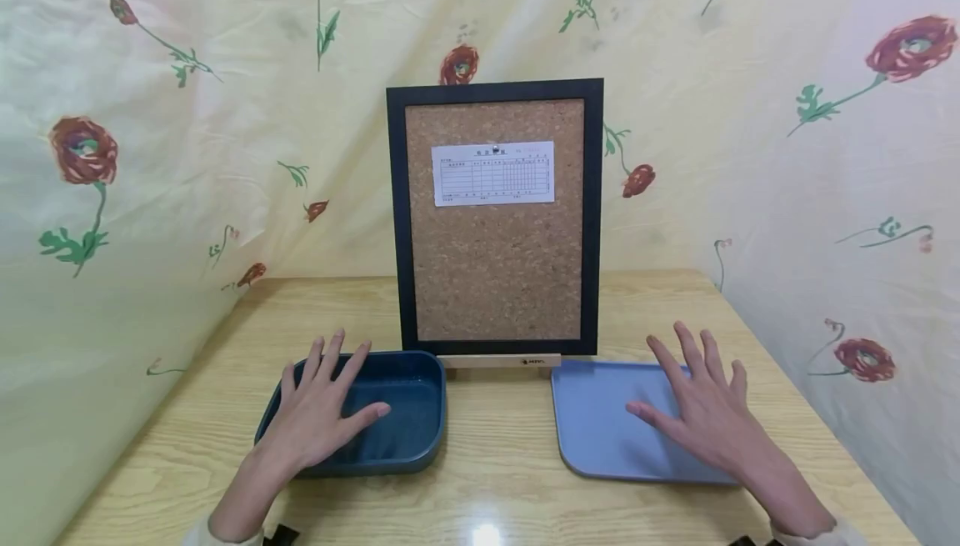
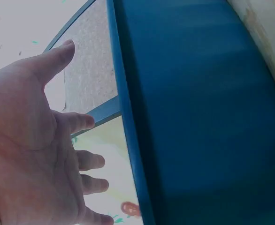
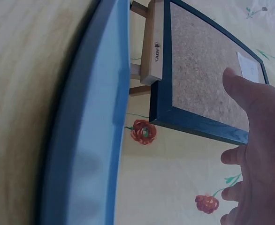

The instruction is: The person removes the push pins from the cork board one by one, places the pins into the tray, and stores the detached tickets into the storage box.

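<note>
We log left hand (image 1: 318, 413) spread wide over the dark-blue deep tray (image 1: 408, 417), right hand (image 1: 708, 417) likewise over the light-blue shallow tray (image 1: 600, 421); both on tabletop (image 1: 498, 446), nearer us than the black-framed corkboard (image 1: 497, 275).

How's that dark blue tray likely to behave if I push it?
The dark blue tray will probably slide rather than tip, since it sits low and wide on the table. It's likely stiff: its walls hold an even shape. Its smooth surface may be slippery.
</note>
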Demonstrator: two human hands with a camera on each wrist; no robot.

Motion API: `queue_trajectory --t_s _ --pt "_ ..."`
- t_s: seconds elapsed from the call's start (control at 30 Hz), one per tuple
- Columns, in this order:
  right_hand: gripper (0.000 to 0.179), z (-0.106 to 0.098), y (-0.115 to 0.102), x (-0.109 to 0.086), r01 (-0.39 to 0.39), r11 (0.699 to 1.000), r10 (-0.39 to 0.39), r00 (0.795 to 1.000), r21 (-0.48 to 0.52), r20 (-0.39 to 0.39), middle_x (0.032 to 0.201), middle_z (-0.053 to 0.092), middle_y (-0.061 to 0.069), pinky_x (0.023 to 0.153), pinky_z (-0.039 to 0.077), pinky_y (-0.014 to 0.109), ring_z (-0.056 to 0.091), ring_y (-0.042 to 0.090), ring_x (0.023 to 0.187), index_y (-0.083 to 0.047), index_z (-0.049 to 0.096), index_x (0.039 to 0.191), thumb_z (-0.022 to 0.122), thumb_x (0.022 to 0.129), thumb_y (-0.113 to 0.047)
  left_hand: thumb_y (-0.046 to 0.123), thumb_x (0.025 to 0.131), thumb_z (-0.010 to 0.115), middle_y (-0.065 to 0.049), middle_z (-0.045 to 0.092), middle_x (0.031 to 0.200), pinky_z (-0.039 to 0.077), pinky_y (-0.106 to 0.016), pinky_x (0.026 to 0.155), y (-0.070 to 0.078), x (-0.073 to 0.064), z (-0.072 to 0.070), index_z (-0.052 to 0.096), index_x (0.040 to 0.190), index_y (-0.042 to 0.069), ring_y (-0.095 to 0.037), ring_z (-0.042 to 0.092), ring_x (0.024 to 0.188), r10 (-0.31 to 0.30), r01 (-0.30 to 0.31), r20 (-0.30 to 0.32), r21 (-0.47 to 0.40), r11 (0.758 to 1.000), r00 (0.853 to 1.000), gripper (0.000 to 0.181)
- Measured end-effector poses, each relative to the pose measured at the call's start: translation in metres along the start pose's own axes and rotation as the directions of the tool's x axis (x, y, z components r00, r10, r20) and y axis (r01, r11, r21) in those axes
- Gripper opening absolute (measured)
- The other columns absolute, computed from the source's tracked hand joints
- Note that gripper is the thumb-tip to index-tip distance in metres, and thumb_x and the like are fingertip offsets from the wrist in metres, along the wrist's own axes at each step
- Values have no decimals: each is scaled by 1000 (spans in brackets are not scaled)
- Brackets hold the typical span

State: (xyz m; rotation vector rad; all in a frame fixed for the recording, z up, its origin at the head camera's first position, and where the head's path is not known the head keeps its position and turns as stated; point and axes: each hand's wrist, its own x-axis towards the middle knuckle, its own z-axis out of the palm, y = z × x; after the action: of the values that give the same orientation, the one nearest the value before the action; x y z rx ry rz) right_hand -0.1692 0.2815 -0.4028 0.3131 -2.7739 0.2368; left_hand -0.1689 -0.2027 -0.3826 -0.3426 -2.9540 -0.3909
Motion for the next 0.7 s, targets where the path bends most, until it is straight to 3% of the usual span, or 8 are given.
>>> queue_trajectory --t_s 0.27,0.7 --pt "93 -5 -9 12 45 999 -44 998 21 -48 163 18 27 95 19 83 15 57 146 -13 34 154 66 84 -65 66 91 57 -21 13 168 12 -82 107 2 9 -7 27 159 23 -50 9 153 3 -3 -27 -26 1000 1000 86" --pt "92 -11 -21 27 86 996 -80 988 39 -134 161 24 25 96 24 79 20 53 145 -12 36 152 70 82 -60 60 90 63 -22 10 168 11 -79 111 8 16 -11 25 160 21 -51 7 153 4 -8 -68 -55 998 998 88"
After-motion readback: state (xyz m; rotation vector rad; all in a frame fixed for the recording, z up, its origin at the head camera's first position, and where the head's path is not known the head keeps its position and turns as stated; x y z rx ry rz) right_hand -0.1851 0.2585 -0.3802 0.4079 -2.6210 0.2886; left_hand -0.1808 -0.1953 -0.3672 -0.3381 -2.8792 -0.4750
